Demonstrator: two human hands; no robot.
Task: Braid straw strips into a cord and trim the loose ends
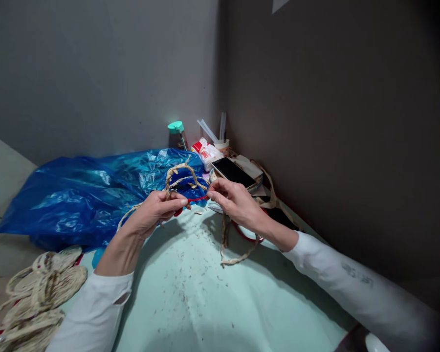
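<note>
Your left hand (157, 208) is pinching one part of a red strand (198, 199) between thumb and fingers, while your right hand (238, 200) is gripping it at three o'clock from there, fingertips narrowed together. The strand is running short between them, above the pale green cloth (190, 298). A braided straw cord (174, 168) is looping up at twelve o'clock from your left fingers. From the strand, a blue plastic bag (77, 195) is lying at nine o'clock, coiled straw cords (64, 286) are lying at eight, and a phone (234, 171) is resting at two.
</note>
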